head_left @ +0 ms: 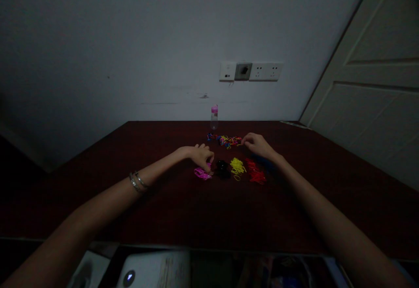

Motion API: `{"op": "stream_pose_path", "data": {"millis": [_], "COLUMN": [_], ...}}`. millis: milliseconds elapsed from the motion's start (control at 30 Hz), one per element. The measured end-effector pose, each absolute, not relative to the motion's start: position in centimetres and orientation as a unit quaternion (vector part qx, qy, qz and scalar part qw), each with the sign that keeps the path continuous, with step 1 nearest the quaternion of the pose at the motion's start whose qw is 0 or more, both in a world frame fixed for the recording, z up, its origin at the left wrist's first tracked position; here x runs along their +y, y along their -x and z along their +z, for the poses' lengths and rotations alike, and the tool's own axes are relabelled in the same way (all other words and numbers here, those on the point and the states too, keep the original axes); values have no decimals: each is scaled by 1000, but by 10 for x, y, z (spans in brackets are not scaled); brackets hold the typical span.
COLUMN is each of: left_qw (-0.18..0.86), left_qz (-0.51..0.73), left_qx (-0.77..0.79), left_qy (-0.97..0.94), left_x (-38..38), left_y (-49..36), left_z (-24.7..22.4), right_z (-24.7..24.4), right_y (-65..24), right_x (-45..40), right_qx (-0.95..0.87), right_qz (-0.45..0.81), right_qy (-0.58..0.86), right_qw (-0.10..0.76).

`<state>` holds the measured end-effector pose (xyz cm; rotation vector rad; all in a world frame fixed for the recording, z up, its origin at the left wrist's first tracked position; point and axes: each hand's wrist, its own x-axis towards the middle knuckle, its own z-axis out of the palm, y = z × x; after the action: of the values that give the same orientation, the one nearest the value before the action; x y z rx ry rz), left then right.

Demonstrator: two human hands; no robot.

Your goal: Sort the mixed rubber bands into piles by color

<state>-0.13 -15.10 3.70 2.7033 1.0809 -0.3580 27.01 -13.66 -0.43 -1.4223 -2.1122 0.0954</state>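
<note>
My left hand (202,155) is over a pile of pink rubber bands (202,174), its thumb reaching down to the pile and its fingers apart. My right hand (257,144) pinches at the right end of a mixed heap of coloured rubber bands (227,141), and a thin yellowish band (239,144) shows at its fingertips. Between my arms lie a black pile (223,169), a pile of yellow rubber bands (237,167) and a pile of red rubber bands (255,172). A dark blue pile (264,162) is partly hidden behind my right forearm.
A clear bottle with a pink top (214,118) stands behind the heap, near the wall. Sockets (250,71) are on the wall above the dark red table (209,214). Below the table's front edge, a white object (153,270) and other items lie in shadow. A door (376,87) is at the right.
</note>
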Motion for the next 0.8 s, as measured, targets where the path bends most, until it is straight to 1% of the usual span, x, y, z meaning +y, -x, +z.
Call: {"op": "stream_pose_path", "data": {"millis": [200,400,633,700,800], "left_qw": [115,102,93,141,273], "left_qz": [-132,-141,-151,-137,-80], "left_qx": [366,373,390,373,329], "left_qy": [-914,-911,-904,-907,-900], "left_x": [-156,-160,-147,-137,-115], "left_y": [1,-1,-1,1,7], "left_z": [39,37,35,34,29], "right_z": [-7,-8,-7,-7,-5], "right_y": [-273,-275,-275,-275,-275], "right_x": [-134,-132,-133,-134,-134], "right_qx": [-787,-786,-786,-786,-783], "right_qz": [40,41,39,39,40], "right_qy": [542,546,550,550,552], "right_qw": [292,288,280,280,285]}}
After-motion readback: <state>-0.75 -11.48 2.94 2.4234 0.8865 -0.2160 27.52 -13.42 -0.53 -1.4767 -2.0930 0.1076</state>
